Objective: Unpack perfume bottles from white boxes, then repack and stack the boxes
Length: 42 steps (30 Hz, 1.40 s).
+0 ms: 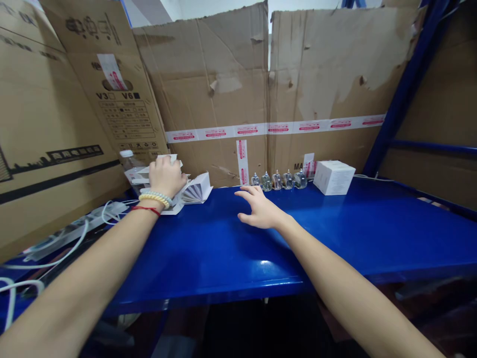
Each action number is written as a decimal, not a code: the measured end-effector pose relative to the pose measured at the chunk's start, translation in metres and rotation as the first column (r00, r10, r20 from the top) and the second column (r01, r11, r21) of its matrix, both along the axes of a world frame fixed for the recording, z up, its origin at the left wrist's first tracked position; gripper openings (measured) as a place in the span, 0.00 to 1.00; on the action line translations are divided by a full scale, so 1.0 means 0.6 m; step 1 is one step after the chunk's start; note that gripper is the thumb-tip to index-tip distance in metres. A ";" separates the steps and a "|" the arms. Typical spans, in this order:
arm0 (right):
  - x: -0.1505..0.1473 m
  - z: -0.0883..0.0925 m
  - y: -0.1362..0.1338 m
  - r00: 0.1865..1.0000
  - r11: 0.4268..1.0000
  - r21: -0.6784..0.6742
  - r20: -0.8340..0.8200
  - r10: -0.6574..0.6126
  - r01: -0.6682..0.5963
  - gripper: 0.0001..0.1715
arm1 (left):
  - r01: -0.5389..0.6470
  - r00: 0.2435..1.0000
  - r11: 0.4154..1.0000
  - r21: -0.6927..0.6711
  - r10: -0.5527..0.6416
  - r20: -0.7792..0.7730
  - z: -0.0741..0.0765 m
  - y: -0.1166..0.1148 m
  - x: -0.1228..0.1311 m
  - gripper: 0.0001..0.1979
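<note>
At the back left of the blue tabletop, my left hand [166,176] is curled down over a small white cardboard box [173,207]. Its fingertips are partly hidden, and other white cardboard shows behind and beneath it. Just right of it lies an open white box [197,189] with folded white inserts showing inside. My right hand [259,208] hovers above the middle of the table, fingers apart, holding nothing. Close behind it, several small clear glass bottles [276,180] with narrow pointed tops stand in a row. A closed white box [334,178] sits at the right end of that row.
A plastic bottle with a white cap [127,158] stands behind my left hand. A power strip [74,232] with white cables lies along the left side. Tall cardboard sheets [208,94] wall the back, and a blue metal post [400,89] rises at right.
</note>
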State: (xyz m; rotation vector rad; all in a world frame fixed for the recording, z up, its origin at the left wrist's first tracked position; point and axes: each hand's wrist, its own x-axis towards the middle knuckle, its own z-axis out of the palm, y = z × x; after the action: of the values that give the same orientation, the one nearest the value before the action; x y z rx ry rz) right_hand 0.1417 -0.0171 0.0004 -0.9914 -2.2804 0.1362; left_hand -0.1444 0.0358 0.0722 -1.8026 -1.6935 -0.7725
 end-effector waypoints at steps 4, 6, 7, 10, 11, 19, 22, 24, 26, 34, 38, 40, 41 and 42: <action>0.007 0.001 0.007 0.998 0.998 0.043 -0.023 -0.051 0.052 0.31 | 0.105 0.994 0.994 -0.037 -0.105 0.005 -0.033 -0.026 0.080 0.18; 0.012 0.000 0.014 0.997 0.995 0.058 -0.025 -0.076 0.077 0.26 | 0.185 0.983 0.979 -0.089 -0.183 0.027 -0.055 -0.040 0.120 0.19; 0.016 0.001 0.020 0.995 0.994 0.062 -0.026 -0.092 0.093 0.23 | 0.229 0.973 0.967 -0.112 -0.225 0.048 -0.065 -0.045 0.137 0.19; 0.045 0.010 0.041 0.976 0.975 0.072 -0.063 -0.207 0.211 0.15 | 0.312 0.949 0.933 -0.180 -0.300 0.094 -0.092 -0.057 0.165 0.20; 0.063 0.016 0.050 0.956 0.955 0.081 -0.097 -0.276 0.284 0.13 | 0.322 0.946 0.924 -0.206 -0.307 0.103 -0.099 -0.058 0.167 0.21; 0.290 0.055 0.086 0.305 0.318 0.018 -0.344 -0.888 0.948 0.37 | 0.311 0.946 0.896 -0.316 -0.258 0.199 -0.112 -0.049 0.144 0.24; 0.345 0.045 0.089 0.136 0.183 -0.179 -0.249 -0.959 0.967 0.54 | 0.319 0.941 0.889 -0.330 -0.254 0.224 -0.113 -0.046 0.147 0.24; 0.363 0.039 0.091 0.160 0.205 -0.294 -0.172 -0.972 0.934 0.57 | 0.332 0.936 0.885 -0.326 -0.266 0.232 -0.115 -0.047 0.149 0.25; 0.369 0.034 0.089 0.219 0.255 -0.350 -0.141 -0.966 0.901 0.54 | 0.345 0.931 0.884 -0.316 -0.279 0.237 -0.118 -0.047 0.150 0.24; 0.287 0.049 0.028 0.347 0.353 -0.042 -0.108 -0.932 0.935 0.53 | 0.405 0.909 0.853 -0.329 -0.336 0.248 -0.119 -0.056 0.162 0.25; 0.200 0.073 0.013 0.626 0.627 0.018 -0.100 -0.774 0.779 0.44 | 0.631 0.771 0.697 -0.341 -0.515 0.374 -0.127 -0.062 0.180 0.31; 0.152 0.079 0.016 0.798 0.808 -0.009 -0.150 -0.584 0.590 0.44 | 0.761 0.636 0.570 -0.309 -0.565 0.525 -0.132 -0.065 0.187 0.39; 0.129 0.078 0.019 0.864 0.884 -0.046 -0.191 -0.466 0.466 0.44 | 0.809 0.569 0.513 -0.286 -0.563 0.600 -0.135 -0.067 0.190 0.44; 0.107 0.075 0.023 0.915 0.942 -0.092 -0.227 -0.334 0.321 0.45 | 0.846 0.506 0.466 -0.258 -0.549 0.665 -0.136 -0.069 0.191 0.48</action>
State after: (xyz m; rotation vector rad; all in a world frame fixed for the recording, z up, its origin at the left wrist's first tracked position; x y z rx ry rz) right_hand 0.2061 -0.0036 0.0454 -1.2971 -1.8718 0.1648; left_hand -0.0297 -0.0053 -0.0096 -3.1092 -1.4421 -1.2795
